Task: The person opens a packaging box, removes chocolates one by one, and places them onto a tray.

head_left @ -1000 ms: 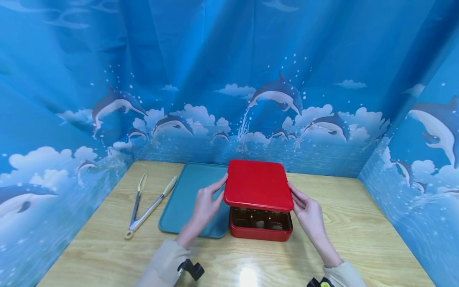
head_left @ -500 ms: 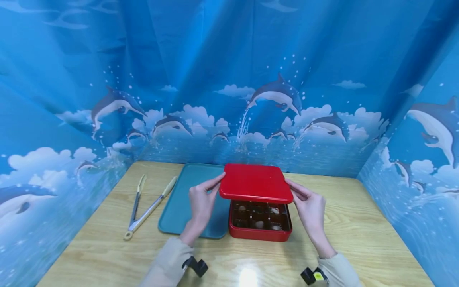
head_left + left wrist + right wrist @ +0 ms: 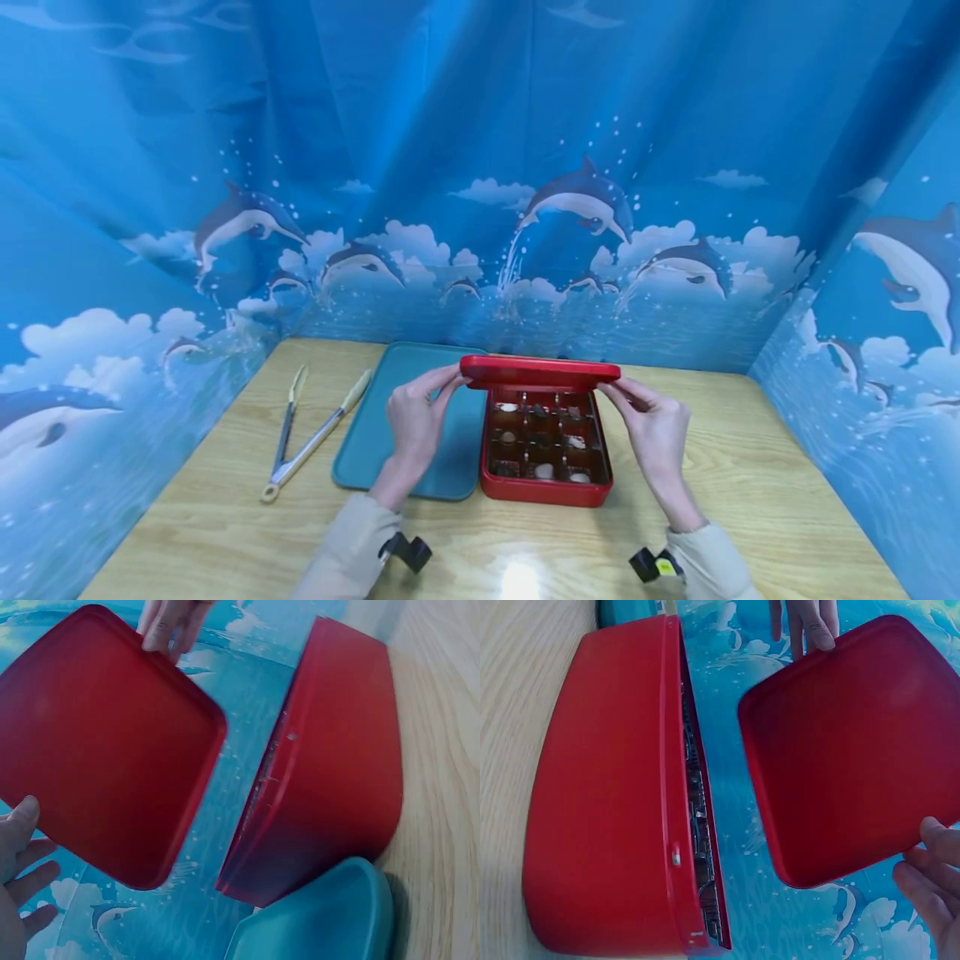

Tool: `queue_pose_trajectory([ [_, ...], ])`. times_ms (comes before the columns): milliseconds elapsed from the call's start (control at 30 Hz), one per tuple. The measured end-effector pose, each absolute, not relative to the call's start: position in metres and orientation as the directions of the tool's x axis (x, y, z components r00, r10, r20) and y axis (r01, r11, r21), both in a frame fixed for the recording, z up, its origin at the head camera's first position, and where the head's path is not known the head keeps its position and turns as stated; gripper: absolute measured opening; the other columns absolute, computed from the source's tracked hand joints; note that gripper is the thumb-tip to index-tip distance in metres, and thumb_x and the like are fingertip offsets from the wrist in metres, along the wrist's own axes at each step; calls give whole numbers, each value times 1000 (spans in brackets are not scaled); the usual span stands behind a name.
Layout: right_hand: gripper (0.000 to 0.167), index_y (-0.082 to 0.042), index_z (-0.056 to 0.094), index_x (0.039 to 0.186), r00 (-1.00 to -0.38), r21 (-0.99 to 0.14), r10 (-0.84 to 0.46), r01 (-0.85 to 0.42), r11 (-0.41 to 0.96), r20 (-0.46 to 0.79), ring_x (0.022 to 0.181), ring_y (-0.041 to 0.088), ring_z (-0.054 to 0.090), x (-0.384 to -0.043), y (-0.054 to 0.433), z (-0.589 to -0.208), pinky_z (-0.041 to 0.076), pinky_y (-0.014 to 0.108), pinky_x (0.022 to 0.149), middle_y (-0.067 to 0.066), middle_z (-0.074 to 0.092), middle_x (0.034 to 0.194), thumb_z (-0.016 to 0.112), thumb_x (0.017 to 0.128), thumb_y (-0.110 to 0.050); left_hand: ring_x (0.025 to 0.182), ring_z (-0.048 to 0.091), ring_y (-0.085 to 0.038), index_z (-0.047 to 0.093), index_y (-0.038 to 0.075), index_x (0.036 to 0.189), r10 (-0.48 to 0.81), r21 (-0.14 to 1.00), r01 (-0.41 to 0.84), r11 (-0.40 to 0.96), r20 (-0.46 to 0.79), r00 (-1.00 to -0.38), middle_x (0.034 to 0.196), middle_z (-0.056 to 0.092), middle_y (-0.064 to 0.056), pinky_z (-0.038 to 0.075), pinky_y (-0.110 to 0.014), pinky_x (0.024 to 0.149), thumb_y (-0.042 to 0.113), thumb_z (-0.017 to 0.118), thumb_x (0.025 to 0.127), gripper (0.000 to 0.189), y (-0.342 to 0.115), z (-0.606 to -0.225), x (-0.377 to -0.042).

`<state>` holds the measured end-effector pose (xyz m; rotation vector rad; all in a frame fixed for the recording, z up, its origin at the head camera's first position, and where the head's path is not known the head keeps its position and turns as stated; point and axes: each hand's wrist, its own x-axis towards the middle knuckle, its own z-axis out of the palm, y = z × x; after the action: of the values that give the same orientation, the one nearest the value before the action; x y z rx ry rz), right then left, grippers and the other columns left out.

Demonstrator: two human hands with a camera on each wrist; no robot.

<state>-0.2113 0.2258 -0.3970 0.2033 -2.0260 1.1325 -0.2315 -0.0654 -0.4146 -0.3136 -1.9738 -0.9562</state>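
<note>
Between both hands a red square lid (image 3: 540, 372) is held up, tilted so its front edge faces the head view and its underside shows in both wrist views. My left hand (image 3: 416, 425) pinches its left edge between thumb and fingers. At the opposite edge my right hand (image 3: 654, 429) pinches it the same way. Below and apart from the lid stands a red box (image 3: 547, 492) on the table. Its dark divided insert (image 3: 536, 442) shows several compartments with small white and brown pieces, chocolates by their look. The lid covers the box's back edge in the head view.
A teal tray (image 3: 360, 475) lies directly left of the box. Farther left, metal tongs (image 3: 303, 450) with cream tips lie spread on the wooden table (image 3: 750, 483). A blue dolphin-print curtain (image 3: 480, 192) stands behind and at both sides.
Both hands have tipped the lid, its front edge rising until its top is nearly edge-on. More of the box's compartments has come into view. The box, tray and tongs stayed put.
</note>
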Motion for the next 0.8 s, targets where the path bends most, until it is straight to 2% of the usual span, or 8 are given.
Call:
queue_pose_trajectory([
  [133, 24, 1, 79, 104, -710, -695, 233, -473, 541, 664, 81, -19, 63, -210, 226, -395, 51, 6, 71, 19, 76, 96, 83, 81, -1, 81, 76, -19, 81, 15, 109, -126, 601, 546, 584, 731, -671, 98, 78, -4, 47, -24, 49, 23, 80, 85, 26, -68, -414, -232],
  [200, 25, 0, 79, 107, -735, -726, 235, -467, 505, 636, 80, -17, 65, -210, 227, -395, 51, 7, 72, 18, 76, 98, 82, 83, -2, 84, 76, -17, 80, 14, 112, -118, 672, 529, 519, 669, -734, 100, 78, -4, 50, -21, 54, 22, 78, 87, 26, -69, -413, -232],
  [267, 25, -1, 79, 109, -756, -749, 234, -457, 480, 611, 77, -15, 66, -210, 227, -396, 52, 7, 72, 18, 76, 99, 81, 84, -4, 86, 76, -15, 80, 13, 112, -114, 726, 512, 459, 619, -777, 100, 78, -3, 55, -23, 61, 23, 77, 88, 26, -70, -413, -232],
  [333, 26, -1, 78, 110, -776, -765, 228, -442, 468, 588, 72, -13, 67, -210, 228, -396, 52, 8, 71, 20, 76, 100, 81, 84, -4, 83, 76, -14, 80, 12, 113, -112, 766, 496, 408, 581, -806, 98, 79, -4, 57, -24, 67, 23, 77, 89, 27, -70, -413, -233],
  [433, 27, 1, 77, 111, -803, -789, 216, -425, 443, 555, 68, -10, 68, -210, 228, -397, 52, 8, 70, 22, 75, 101, 80, 85, -4, 77, 76, -15, 80, 9, 112, -105, 812, 466, 351, 529, -842, 94, 79, -6, 59, -26, 68, 24, 78, 88, 28, -71, -413, -234],
  [533, 28, 4, 75, 114, -841, -834, 201, -411, 368, 502, 68, -4, 71, -211, 228, -399, 56, 15, 68, 26, 73, 106, 78, 87, -3, 74, 75, -17, 79, 9, 113, -100, 852, 412, 323, 464, -880, 92, 79, -7, 60, -28, 71, 26, 78, 89, 30, -72, -414, -236],
  [700, 31, 6, 72, 120, -923, -915, 154, -306, 261, 353, 68, 5, 73, -211, 226, -402, 61, 33, 64, 31, 70, 112, 74, 92, -9, 72, 75, -20, 77, 9, 117, -94, 913, 305, 270, 340, -936, 92, 78, -10, 61, -31, 66, 26, 79, 89, 33, -74, -417, -239],
  [800, 39, 6, 67, 128, -966, -937, 100, -201, 285, 238, 68, 9, 74, -212, 226, -403, 61, 35, 65, 30, 69, 117, 73, 95, -15, 70, 75, -20, 76, 8, 113, -104, 935, 256, 245, 288, -952, 89, 78, -10, 61, -33, 63, 24, 80, 88, 29, -75, -419, -241],
])
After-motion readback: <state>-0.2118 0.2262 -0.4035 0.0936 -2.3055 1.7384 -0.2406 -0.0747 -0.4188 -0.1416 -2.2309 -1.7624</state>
